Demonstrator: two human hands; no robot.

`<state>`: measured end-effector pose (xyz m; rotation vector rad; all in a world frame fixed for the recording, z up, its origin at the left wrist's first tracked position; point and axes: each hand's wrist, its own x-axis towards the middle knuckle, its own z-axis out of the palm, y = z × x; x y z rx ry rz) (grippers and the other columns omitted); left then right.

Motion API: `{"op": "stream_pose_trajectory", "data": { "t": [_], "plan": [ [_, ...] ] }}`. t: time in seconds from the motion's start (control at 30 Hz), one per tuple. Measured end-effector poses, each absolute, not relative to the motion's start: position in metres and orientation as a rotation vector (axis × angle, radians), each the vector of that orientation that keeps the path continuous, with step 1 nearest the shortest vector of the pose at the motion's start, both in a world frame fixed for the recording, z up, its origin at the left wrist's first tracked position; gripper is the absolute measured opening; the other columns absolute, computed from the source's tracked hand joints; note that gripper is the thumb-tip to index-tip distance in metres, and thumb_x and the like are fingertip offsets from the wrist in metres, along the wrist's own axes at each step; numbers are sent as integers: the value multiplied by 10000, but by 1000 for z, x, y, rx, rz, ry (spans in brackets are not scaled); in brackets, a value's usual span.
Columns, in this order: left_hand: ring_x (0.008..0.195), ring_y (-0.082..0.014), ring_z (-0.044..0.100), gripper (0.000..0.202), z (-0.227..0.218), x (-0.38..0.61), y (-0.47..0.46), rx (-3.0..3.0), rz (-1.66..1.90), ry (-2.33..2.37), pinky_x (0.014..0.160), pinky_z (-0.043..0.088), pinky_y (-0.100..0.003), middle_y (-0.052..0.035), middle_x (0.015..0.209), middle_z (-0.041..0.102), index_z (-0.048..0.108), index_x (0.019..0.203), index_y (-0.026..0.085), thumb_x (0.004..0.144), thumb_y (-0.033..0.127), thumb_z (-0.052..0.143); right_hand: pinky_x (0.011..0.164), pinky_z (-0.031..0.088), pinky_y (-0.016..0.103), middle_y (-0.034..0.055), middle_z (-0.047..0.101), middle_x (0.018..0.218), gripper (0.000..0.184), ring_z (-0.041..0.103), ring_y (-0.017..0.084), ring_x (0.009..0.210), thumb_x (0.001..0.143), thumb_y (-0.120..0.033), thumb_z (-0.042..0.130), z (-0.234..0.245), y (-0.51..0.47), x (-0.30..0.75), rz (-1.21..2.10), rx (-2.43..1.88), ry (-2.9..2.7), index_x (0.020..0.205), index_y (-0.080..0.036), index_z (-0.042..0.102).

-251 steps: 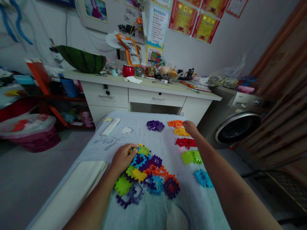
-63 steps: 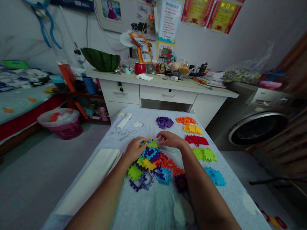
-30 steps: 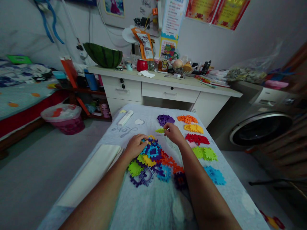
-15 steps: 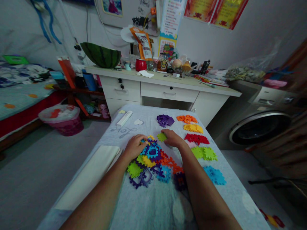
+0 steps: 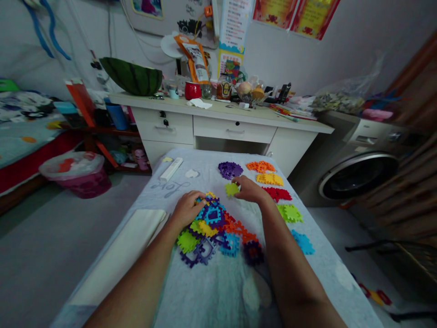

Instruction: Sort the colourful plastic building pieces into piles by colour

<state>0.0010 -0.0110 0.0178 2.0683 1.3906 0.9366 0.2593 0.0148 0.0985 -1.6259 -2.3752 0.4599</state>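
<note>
A joined cluster of colourful toothed plastic tiles (image 5: 215, 230) lies in the middle of a cloth-covered table (image 5: 211, 291). My left hand (image 5: 187, 208) rests closed on the cluster's upper left edge. My right hand (image 5: 251, 190) pinches a lime-green tile (image 5: 231, 189) just beyond the cluster's top. Sorted stacks sit along the right side: purple (image 5: 230, 170), orange (image 5: 261, 166), yellow (image 5: 269, 179), red (image 5: 280, 194), green (image 5: 289, 212) and blue (image 5: 302, 243).
A white stick-shaped object (image 5: 171, 169) and a small white scrap (image 5: 191, 173) lie at the table's far left. A folded cream cloth (image 5: 119, 255) runs along the left edge. Beyond stand a cluttered white desk (image 5: 218, 123), a washing machine (image 5: 358, 173) and a pink bin (image 5: 75, 175).
My right hand pulled a lime-green tile off the top of the cluster and holds it just beyond the cluster. My left hand stayed on the cluster's upper left edge.
</note>
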Motion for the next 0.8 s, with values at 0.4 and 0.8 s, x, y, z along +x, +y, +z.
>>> {"op": "stream_pose_trajectory", "data": {
  "t": [0.4,0.8],
  "plan": [
    [1017,-238,614,310,11,-1,-8,2064,940,1385,909,477,-364,-57,1040,684,683,971,207,812,415,515,879,435,324,120,627,1128,465,578,227,1012,716,-136,685,127,-38,338,235,-1923,-2374,1175,-145,612],
    [1129,-235,562,344,6,-3,-8,2018,1193,1394,985,466,-373,-90,1200,566,669,1006,198,812,454,547,953,353,503,119,594,1269,506,490,341,1178,736,-169,692,95,-92,358,87,-2188,-2215,1231,-224,603]
  ]
}}
